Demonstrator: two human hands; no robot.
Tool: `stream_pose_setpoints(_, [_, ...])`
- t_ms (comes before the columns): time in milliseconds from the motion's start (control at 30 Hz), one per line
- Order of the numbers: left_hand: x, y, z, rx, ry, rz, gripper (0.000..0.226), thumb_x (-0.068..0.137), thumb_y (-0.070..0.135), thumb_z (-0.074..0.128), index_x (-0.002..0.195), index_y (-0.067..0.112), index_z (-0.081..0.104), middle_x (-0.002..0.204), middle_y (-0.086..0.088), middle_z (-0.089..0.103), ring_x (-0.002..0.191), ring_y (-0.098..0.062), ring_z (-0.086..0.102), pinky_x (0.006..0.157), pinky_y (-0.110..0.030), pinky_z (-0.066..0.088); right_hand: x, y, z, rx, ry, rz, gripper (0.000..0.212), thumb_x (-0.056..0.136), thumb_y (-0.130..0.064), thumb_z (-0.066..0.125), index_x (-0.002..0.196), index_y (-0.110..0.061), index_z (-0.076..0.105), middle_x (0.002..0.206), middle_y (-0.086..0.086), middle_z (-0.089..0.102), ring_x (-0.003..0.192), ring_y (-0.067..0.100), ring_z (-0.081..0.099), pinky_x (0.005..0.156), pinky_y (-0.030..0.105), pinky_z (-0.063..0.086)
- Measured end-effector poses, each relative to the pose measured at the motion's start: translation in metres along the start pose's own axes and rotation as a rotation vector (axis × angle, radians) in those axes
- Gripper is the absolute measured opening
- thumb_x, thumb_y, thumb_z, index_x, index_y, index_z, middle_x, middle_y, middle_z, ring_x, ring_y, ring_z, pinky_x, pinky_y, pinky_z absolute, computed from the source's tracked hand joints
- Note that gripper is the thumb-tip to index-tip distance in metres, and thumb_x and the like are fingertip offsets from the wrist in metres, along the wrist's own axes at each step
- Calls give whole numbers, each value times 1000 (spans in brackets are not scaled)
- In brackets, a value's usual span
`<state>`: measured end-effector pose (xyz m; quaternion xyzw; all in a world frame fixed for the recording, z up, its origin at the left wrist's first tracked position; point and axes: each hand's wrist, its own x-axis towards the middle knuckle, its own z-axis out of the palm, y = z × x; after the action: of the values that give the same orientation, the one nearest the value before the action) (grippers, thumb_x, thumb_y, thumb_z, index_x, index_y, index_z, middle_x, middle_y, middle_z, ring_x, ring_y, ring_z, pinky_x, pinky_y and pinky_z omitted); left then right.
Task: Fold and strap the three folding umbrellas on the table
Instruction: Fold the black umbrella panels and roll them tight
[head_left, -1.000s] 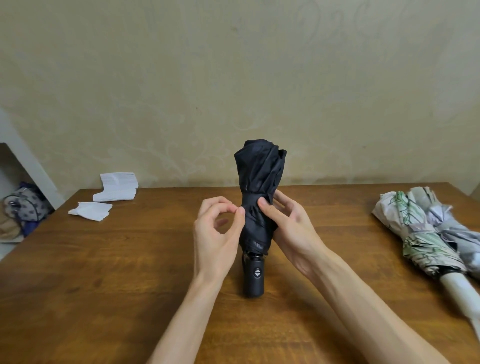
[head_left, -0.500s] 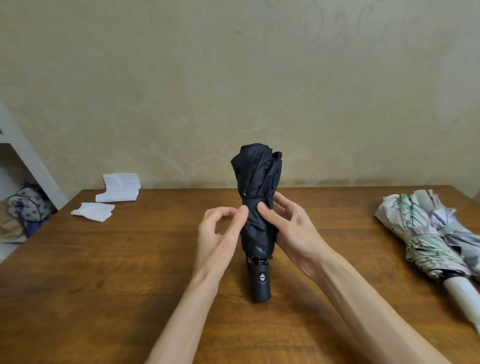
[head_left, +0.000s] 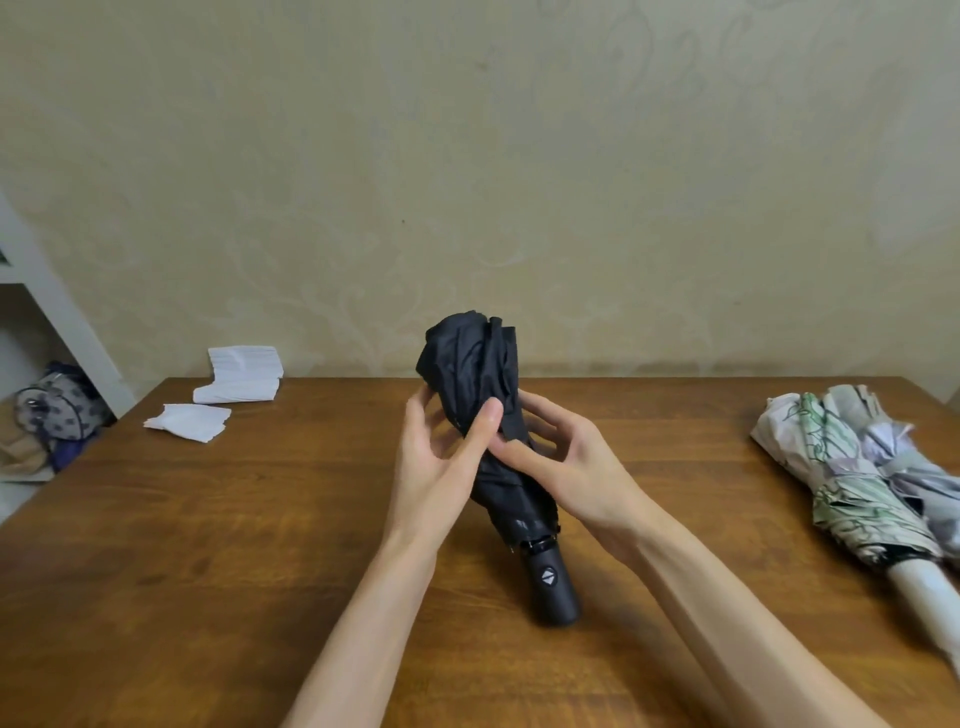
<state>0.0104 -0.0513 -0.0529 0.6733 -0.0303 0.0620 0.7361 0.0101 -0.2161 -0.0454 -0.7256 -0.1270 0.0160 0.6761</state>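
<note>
Wooden table (head_left: 208, 571), umbrella (head_left: 470, 364) between fingers (head_left: 484, 423)

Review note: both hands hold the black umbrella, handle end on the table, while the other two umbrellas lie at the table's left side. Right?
One slip: the head view shows the floral umbrella and the pale grey umbrella at the right side of the table, not the left. The left hand and right hand do hold the black umbrella, handle end down.

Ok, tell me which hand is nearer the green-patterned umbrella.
Right. The right hand holds the black umbrella on the side facing the green-patterned umbrella; the left hand is on the black umbrella's other side, farther away.
</note>
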Motion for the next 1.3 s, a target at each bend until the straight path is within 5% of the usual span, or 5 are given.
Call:
stream_pose_setpoints(167, [0,1,1,-217,-3,-116,42,98,34,72,137,24,63,122,2,79,114,-14,75,100,-40,59,0,-2,-1,-269,19,-46,59,90,-36,84,136,-32,47,125,-13,67,109,4,71,85,30,64])
stream_pose_setpoints(400, [-3,-5,-3,-209,0,-122,56,87,55,71,137,30,64,131,7,75,130,-14,65,118,-49,46,-2,-3,14,-563,251,-392,37,94,-61,69,116,-32,63,109,-16,65,102,12,65,79,28,56])
stream_pose_setpoints(900, [-9,3,13,-137,-143,-34,41,100,38,63,137,21,62,128,4,76,124,-12,69,103,-33,54,1,-7,1,-650,421,-709,8,100,-13,71,102,-8,77,93,-1,68,87,13,61,78,32,53])
stream_pose_setpoints(1133, [-13,0,10,-214,-271,-197,51,97,40,64,146,24,59,138,2,72,132,-20,65,118,-48,46,7,-14,-11,-267,416,-458,22,104,-10,68,125,-18,69,105,-4,71,92,13,69,84,31,59])
stream_pose_setpoints(1300, [-15,4,8,-114,-317,-271,37,108,39,51,137,20,66,110,-20,79,96,-31,77,77,-36,62,12,-11,-32,-336,445,-403,10,96,-21,81,102,-28,78,96,-1,64,85,15,60,75,27,50])
